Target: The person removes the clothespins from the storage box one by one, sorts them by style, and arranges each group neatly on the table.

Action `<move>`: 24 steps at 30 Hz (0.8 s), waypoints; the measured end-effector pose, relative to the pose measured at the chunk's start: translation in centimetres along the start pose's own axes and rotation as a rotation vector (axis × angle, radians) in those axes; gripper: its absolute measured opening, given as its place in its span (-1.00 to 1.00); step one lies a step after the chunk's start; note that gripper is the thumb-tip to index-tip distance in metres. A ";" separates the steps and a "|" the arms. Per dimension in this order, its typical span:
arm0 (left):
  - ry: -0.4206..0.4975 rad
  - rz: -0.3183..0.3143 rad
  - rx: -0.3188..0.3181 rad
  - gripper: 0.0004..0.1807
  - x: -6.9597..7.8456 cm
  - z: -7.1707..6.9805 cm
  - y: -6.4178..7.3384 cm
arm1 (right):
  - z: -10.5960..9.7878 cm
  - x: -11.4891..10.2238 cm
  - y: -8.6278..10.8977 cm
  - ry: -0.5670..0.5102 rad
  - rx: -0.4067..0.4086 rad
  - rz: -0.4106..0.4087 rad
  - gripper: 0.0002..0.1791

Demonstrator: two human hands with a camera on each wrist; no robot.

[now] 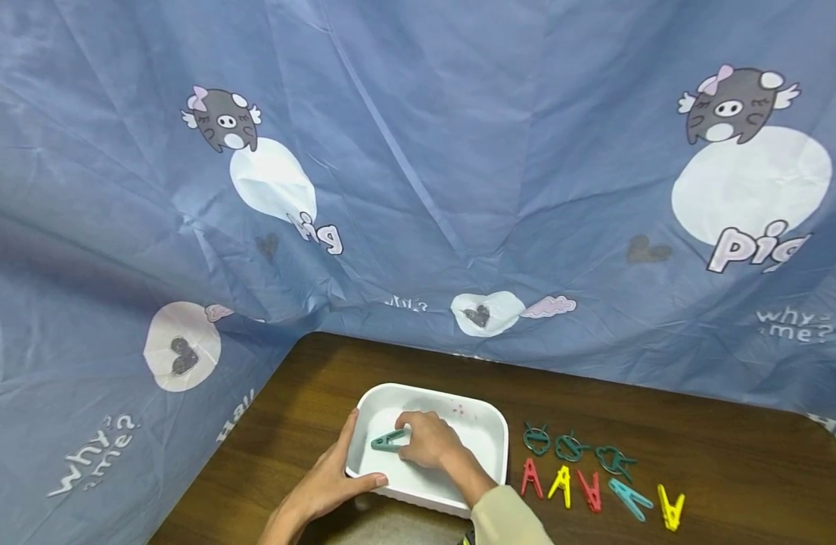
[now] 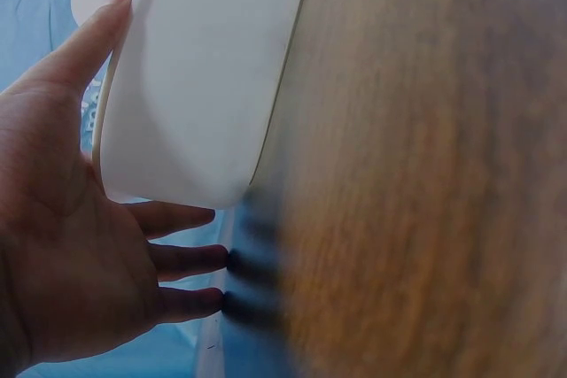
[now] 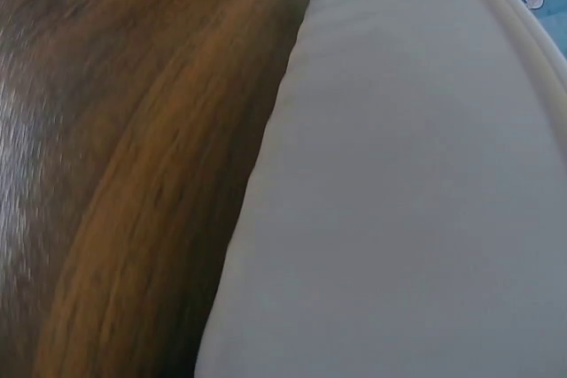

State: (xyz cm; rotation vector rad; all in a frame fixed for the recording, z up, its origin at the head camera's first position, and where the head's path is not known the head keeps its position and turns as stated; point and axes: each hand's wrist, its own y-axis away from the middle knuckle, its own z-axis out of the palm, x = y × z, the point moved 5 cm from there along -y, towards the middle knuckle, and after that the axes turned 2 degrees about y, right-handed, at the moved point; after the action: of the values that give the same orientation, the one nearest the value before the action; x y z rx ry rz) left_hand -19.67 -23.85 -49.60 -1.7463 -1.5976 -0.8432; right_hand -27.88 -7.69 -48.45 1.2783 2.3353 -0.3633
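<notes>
In the head view, a white tray (image 1: 495, 454) sits on the table. My right hand (image 1: 427, 440) reaches into it and pinches a green clothespin (image 1: 385, 441) between thumb and fingers, the pin's tip facing left. My left hand (image 1: 329, 477) rests against the tray's near left corner, its thumb along the front rim and its index finger along the left side. The left wrist view shows the left hand's fingers (image 2: 190, 258) stretched out straight beside the tray's outer wall (image 2: 195, 86). Only the tray's outer side (image 3: 399, 165) fills the right wrist view; the right hand's hold is hidden there.
Right of the tray lie several dark green clips (image 1: 569, 447) in a row. Below them are red clothespins (image 1: 530, 478), yellow clothespins (image 1: 560, 485) and a light blue clothespin (image 1: 630, 499). A blue patterned cloth (image 1: 418, 189) hangs behind the brown wooden table (image 1: 268, 431).
</notes>
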 end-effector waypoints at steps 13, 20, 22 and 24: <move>-0.008 -0.014 -0.002 0.31 -0.2 0.1 -0.1 | -0.8 0.8 0.6 -0.054 0.025 -0.008 -0.58; -0.005 -0.016 -0.003 0.32 -0.2 0.1 -0.2 | -1.3 0.9 0.8 -0.078 0.031 -0.034 -0.60; -0.001 -0.017 -0.004 0.32 -0.2 0.1 -0.2 | -1.5 1.0 0.9 -0.088 0.029 -0.040 -0.60; 0.003 -0.016 -0.005 0.32 -0.2 0.2 -0.2 | -1.8 1.1 0.9 -0.104 0.027 -0.048 -0.60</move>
State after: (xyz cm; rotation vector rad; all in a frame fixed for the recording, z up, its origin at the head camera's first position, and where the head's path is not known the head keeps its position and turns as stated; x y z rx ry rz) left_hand -19.91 -23.85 -49.88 -1.7368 -1.6114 -0.8576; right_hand -28.06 -5.63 -47.41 1.1883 2.2842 -0.4671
